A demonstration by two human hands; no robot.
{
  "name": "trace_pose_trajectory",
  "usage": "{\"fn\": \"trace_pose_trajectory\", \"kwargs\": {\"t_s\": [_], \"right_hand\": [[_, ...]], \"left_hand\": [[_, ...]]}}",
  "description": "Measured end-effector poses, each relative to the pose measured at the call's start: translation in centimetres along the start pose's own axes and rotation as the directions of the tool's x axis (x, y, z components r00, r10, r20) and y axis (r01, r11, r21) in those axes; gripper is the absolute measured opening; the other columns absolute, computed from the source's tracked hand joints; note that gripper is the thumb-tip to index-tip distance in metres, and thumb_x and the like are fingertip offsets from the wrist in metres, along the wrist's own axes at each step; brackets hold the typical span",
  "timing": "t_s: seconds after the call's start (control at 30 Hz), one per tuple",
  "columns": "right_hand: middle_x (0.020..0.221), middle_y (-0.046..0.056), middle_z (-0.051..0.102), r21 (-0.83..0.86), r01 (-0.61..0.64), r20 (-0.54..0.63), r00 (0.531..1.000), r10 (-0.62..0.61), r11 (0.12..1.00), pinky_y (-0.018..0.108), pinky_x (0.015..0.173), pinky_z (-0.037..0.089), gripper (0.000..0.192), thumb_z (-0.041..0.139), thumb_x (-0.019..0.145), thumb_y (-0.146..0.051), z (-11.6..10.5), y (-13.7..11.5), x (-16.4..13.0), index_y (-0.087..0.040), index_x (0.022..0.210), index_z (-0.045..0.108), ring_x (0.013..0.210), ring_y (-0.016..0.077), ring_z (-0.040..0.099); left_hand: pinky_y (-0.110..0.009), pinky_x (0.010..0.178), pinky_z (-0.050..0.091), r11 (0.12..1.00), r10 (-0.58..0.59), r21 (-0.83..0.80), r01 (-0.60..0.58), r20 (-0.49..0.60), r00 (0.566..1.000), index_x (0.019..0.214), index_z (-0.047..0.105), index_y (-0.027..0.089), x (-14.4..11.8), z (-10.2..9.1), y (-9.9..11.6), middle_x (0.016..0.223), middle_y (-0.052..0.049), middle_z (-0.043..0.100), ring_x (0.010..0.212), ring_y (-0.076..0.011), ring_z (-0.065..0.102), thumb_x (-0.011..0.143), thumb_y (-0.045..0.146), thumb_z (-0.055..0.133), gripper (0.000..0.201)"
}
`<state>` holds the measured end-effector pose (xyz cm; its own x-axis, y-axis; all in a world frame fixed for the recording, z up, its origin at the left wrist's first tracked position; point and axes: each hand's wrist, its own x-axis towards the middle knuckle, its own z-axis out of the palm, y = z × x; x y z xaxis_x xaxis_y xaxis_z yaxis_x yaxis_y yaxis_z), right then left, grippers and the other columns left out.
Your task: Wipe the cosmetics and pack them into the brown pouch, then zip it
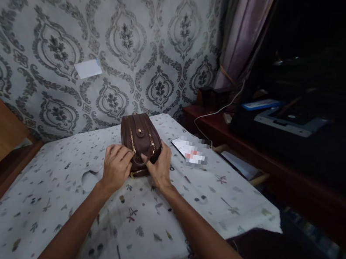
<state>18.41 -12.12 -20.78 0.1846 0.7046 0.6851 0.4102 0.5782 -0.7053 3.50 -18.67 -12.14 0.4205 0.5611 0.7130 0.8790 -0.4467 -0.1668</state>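
Fingers [128, 154] of the left hand [115, 167] were curled and pinching at the near end of the brown bag [139, 140], right by its gold zipper, while the right hand [160, 168] gripped the bag's right near side, thumb on top. Bag sat at the far middle of the patterned cloth surface [47, 206]. A phone [189, 150] lay just right of it, patterned wallpaper [78, 21] behind.
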Motion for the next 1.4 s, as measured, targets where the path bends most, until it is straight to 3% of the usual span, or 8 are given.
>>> {"fn": "trace_pose_trajectory", "kwargs": {"t_s": [0.2,0.33,0.47,0.57,1.0,1.4], "right_hand": [[0.129,0.018,0.051,0.000,-0.002,0.000,1.000,0.002,1.000,0.058,0.104,0.042,0.077,0.057,0.087,-0.064,0.0,0.0,0.0,-0.016,0.142,0.035,0.122,0.0340,0.048],[0.129,0.018,0.051,0.007,0.005,-0.014,1.000,-0.005,1.000,0.058,0.105,0.042,0.077,0.054,0.087,-0.066,0.1,-0.1,0.0,-0.015,0.142,0.035,0.123,0.0338,0.048],[0.133,0.019,0.050,0.035,0.025,-0.008,1.000,-0.025,0.999,0.056,0.108,0.039,0.067,0.045,0.094,-0.058,0.1,0.2,-0.1,-0.015,0.143,0.034,0.126,0.0322,0.045],[0.135,0.017,0.048,0.049,0.045,0.011,0.999,-0.046,0.998,0.054,0.109,0.039,0.057,0.036,0.098,-0.048,-0.1,0.4,-0.2,-0.016,0.145,0.032,0.126,0.0303,0.045],[0.138,0.018,0.045,0.087,0.067,0.010,0.998,-0.068,0.994,0.057,0.110,0.037,0.056,0.036,0.096,-0.036,0.1,1.0,-0.4,-0.017,0.147,0.029,0.126,0.0310,0.044],[0.135,0.017,0.048,0.093,0.017,0.034,0.999,-0.020,0.995,0.056,0.107,0.040,0.060,0.043,0.088,-0.032,-0.1,0.7,-0.3,-0.018,0.146,0.031,0.124,0.0323,0.046]], "left_hand": [[-0.043,0.086,0.043,0.997,0.077,-0.010,-0.077,0.013,0.997,0.091,0.067,0.018,-0.3,-0.1,-0.3,0.090,-0.008,0.069,0.090,-0.0257,0.055,0.086,0.009,0.053,0.017],[-0.044,0.086,0.042,0.997,0.051,0.062,-0.054,0.045,0.998,0.092,0.065,0.016,0.0,-0.2,0.4,0.093,-0.010,0.068,0.093,-0.0280,0.055,0.084,0.012,0.057,0.012],[-0.046,0.089,0.042,0.994,0.036,0.100,-0.045,0.088,0.995,0.120,0.060,0.011,1.2,0.1,2.0,0.113,-0.016,0.065,0.104,-0.0313,0.054,0.081,0.014,0.062,0.039],[-0.047,0.091,0.041,0.992,0.077,0.088,-0.088,0.121,0.990,0.130,0.056,0.013,2.0,0.6,3.0,0.116,-0.016,0.065,0.107,-0.0316,0.054,0.080,0.012,0.062,0.050],[-0.045,0.093,0.043,0.980,0.052,-0.189,-0.055,-0.022,0.998,0.106,0.067,0.017,2.5,2.8,3.3,0.106,-0.008,0.075,0.104,-0.0263,0.061,0.082,0.002,0.055,0.031],[-0.045,0.091,0.041,0.949,0.039,-0.313,-0.034,0.009,0.999,0.100,0.069,0.020,1.7,3.1,3.4,0.101,-0.006,0.076,0.098,-0.0245,0.062,0.086,0.007,0.054,0.025]]}}
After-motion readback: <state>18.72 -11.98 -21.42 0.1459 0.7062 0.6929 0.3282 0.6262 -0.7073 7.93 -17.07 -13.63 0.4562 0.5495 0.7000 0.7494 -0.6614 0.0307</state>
